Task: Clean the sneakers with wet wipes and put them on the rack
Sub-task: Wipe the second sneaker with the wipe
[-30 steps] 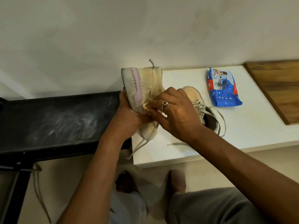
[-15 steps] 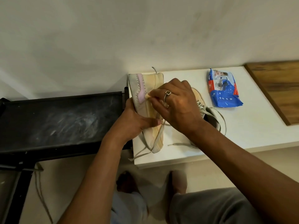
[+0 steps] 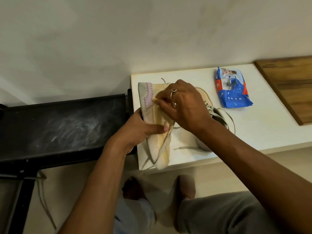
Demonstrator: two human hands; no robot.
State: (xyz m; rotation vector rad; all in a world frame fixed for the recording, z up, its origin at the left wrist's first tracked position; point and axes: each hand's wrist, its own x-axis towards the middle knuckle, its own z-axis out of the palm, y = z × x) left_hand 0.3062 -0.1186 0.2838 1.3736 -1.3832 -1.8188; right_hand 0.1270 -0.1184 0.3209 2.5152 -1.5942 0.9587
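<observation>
Where the black rack (image 3: 67, 129) stands at the left, its top shelf is seen streaked with pale dust, and its right end is set just beside the white table (image 3: 253, 132). Over the table's left edge a cream sneaker (image 3: 152, 119) is held on its side, sole turned to the left, heel with a pink panel at the far end and toe reaching past the near edge; whether it rests on the table cannot be told. It is gripped at mid-length by the left hand (image 3: 140, 132), whose fingers are wrapped round the sole side while the thumb is laid across the upper. A small yellowed wet wipe (image 3: 155, 99) is pinched in the fingertips of the right hand (image 3: 185, 108) and pressed against the sneaker's side by the pink panel; a ring (image 3: 173, 90) is worn on one finger. Behind that hand a second sneaker (image 3: 219, 117) is lying on the table, partly hidden, its loose laces (image 3: 184, 147) spread over the white surface. Further right, near the wall, a blue pack of wet wipes (image 3: 233, 92) is lying flat, well apart from both sneakers. At the far right a wooden board (image 3: 287, 88) is laid on the table.
</observation>
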